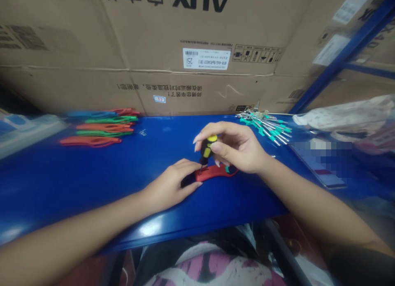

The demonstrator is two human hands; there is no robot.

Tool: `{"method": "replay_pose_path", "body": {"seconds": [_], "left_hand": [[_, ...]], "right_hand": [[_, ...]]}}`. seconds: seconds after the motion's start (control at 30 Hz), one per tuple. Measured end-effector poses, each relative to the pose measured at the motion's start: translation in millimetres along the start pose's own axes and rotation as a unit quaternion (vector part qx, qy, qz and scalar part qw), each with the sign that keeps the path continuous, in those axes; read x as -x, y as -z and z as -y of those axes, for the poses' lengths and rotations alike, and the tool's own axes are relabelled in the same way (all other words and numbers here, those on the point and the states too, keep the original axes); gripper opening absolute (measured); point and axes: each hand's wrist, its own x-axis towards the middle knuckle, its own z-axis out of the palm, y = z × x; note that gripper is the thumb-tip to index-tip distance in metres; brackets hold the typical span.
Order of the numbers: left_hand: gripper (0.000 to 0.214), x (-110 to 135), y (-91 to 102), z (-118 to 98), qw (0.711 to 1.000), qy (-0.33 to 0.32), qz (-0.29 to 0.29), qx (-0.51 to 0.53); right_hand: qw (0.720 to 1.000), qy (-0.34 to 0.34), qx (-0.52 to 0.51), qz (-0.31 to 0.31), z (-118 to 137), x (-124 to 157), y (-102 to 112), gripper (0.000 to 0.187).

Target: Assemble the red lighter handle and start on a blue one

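Observation:
A short screwdriver [206, 152] with a black and yellow handle is gripped in my right hand [239, 148], thumb and fingers closed around it. Its shaft points down, and the tip meets the left end of a red plastic handle [214, 173] lying on the blue table [101, 175]. My left hand [169, 185] pinches that same end of the handle between thumb and fingers. A dark and teal part shows at the handle's right end, partly below my right hand. Whether a screw sits under the tip is too small to see.
Several blue, green and red plastic handles [98, 127] lie at the back left, near a pale plastic container [31, 131]. Metal rods with teal parts [267, 127] are piled back right. A phone [321, 166] lies right. Behind stands a cardboard box [148, 47].

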Motion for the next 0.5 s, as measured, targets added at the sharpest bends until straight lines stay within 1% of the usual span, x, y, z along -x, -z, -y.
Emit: {"method": "replay_pose_path", "body": {"seconds": [0.07, 0.1, 0.13, 0.17, 0.2, 0.3, 0.33, 0.37, 0.4, 0.43, 0.5], "left_hand": [[0.033, 0.4, -0.4, 0.5, 1.0, -0.003, -0.002, 0.002], [0.033, 0.7, -0.5, 0.8, 1.0, -0.002, -0.003, 0.001], [0.032, 0.9, -0.5, 1.1, 1.0, 0.0, -0.003, 0.0], [0.031, 1.0, -0.4, 1.1, 1.0, 0.001, -0.003, -0.002], [0.031, 0.9, -0.2, 1.0, 1.0, 0.003, -0.002, -0.005], [0.028, 0.3, 0.7, 0.0, 1.0, 0.005, 0.005, -0.007], [0.028, 0.0, 0.9, -0.3, 1.0, 0.006, 0.007, -0.007], [0.029, -0.2, 1.0, -0.6, 1.0, 0.007, 0.008, -0.008], [0.03, -0.4, 1.0, -0.7, 1.0, 0.006, 0.006, -0.009], [0.031, -0.5, 1.0, -0.7, 1.0, 0.005, 0.003, -0.01], [0.033, -0.6, 0.8, -0.6, 1.0, 0.001, -0.003, -0.012]], "right_hand": [[0.993, 0.047, 0.082, -0.073, -2.4, -0.7, -1.7, 0.017], [0.984, 0.072, 0.13, -0.097, -2.7, -1.1, -1.7, 0.017], [0.976, 0.093, 0.168, -0.105, -2.2, -1.3, -1.0, 0.018], [0.973, 0.103, 0.185, -0.095, -1.0, -1.4, 0.0, 0.018], [0.977, 0.098, 0.177, -0.07, 0.6, -1.4, 1.2, 0.02], [0.997, 0.024, 0.068, 0.037, 4.6, -0.6, 3.6, 0.033], [0.998, 0.007, 0.04, 0.049, 4.5, -0.3, 3.5, 0.034], [0.999, 0.002, 0.036, 0.041, 3.6, -0.1, 3.0, 0.032], [0.998, 0.01, 0.054, 0.015, 2.0, 0.0, 2.2, 0.029], [0.995, 0.025, 0.09, -0.018, 0.2, 0.1, 1.4, 0.025], [0.98, 0.07, 0.171, -0.072, -2.8, 0.0, 0.2, 0.021]]}}
